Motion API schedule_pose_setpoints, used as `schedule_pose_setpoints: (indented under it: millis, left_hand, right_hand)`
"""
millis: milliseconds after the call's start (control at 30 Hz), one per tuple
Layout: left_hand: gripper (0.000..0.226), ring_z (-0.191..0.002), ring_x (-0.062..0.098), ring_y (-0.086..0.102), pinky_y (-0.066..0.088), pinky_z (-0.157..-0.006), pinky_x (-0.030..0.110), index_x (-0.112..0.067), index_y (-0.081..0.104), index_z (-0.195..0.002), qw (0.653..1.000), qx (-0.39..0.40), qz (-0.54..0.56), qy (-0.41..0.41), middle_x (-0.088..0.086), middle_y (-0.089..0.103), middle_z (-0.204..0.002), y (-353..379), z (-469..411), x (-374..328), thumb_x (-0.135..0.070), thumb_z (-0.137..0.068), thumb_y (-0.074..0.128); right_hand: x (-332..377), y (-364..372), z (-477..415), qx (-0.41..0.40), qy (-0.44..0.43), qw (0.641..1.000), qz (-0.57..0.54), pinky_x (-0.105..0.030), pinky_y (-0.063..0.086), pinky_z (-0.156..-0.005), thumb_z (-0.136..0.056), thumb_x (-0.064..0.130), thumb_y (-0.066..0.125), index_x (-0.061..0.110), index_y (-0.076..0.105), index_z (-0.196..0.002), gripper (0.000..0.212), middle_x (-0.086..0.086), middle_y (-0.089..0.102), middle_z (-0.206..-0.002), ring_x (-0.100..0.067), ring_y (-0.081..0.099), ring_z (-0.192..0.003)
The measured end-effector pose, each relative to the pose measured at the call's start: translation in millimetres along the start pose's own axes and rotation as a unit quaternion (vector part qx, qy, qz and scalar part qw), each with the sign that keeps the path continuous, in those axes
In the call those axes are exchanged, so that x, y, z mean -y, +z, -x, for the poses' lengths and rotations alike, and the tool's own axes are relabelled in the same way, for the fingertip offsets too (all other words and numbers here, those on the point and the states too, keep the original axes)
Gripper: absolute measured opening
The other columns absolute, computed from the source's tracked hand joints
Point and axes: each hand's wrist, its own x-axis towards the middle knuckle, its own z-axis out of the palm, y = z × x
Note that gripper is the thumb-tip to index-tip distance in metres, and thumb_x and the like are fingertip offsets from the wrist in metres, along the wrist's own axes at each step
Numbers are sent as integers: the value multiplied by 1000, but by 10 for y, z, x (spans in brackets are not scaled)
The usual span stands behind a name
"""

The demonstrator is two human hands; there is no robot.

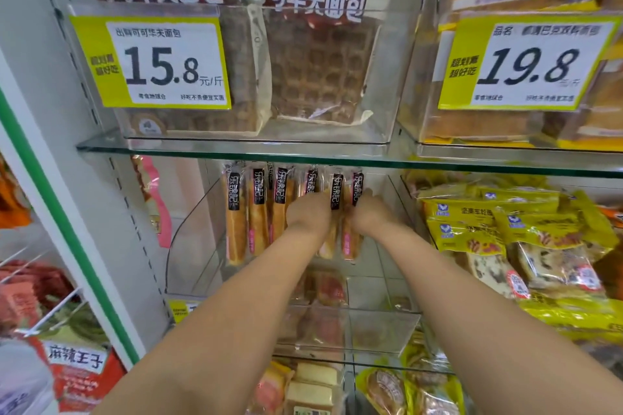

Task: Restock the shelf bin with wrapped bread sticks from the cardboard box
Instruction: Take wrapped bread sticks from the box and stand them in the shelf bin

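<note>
Several wrapped bread sticks (256, 212) with black labels stand upright in a row at the back of a clear shelf bin (188, 232) under a glass shelf. My left hand (308, 214) and my right hand (369, 212) both reach deep into the bin. They press against the rightmost sticks, one stick (337, 199) showing between them. The fingers are hidden behind the sticks, so the grip is unclear. The cardboard box is not visible.
A glass shelf (236, 152) above carries waffle bread bags and price tags. Yellow bread packs (499, 229) fill the bin to the right. A green-edged white upright (67, 212) stands at the left. More packaged breads lie on the shelf below.
</note>
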Motion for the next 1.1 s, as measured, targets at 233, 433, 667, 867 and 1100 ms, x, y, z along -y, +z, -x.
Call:
schedule_pose_setpoints:
  millis: [233,433,667,867,1100]
  left_hand:
    - [12,-73,19,56,45,-62,27,-7,61,-89,999,18,12,-34,3,61,-84,-42,100,58,-17,-92,57]
    - [34,-72,20,58,43,-60,27,-12,54,-79,997,40,54,-32,5,65,-87,-191,309,67,-43,-92,53]
    - [15,-57,3,55,38,-53,15,-21,58,-90,954,-117,267,73,-7,56,-61,-384,1420,231,-36,-90,56]
    - [36,-44,8,38,29,-49,25,-21,49,-63,926,-16,377,10,-5,36,-44,226,2752,675,-47,-87,57]
    - [25,-45,5,45,28,-47,17,-28,46,-67,920,164,346,-82,-5,38,-47,1663,3891,1242,-29,-88,61]
  right_hand:
    - [-24,-57,41,15,26,1000,6,-32,44,-87,-97,25,46,2,29,-138,51,-17,41,-138,-31,49,-123]
    - [1,-223,279,-14,-1,1000,-4,-31,42,-92,-99,33,42,0,34,-139,53,-17,42,-140,-32,48,-124]
    - [-111,-386,1266,-199,-176,958,-110,-33,41,-63,-96,35,48,14,61,-94,25,-7,65,-70,-29,62,-73]
    - [-601,267,2379,-92,-233,966,-66,-30,27,-49,-95,47,44,23,36,-55,47,5,35,-43,-16,38,-47]
    - [-1622,1695,3188,146,-158,976,39,-30,42,-54,-96,39,47,22,47,-85,21,1,54,-64,-17,51,-58]
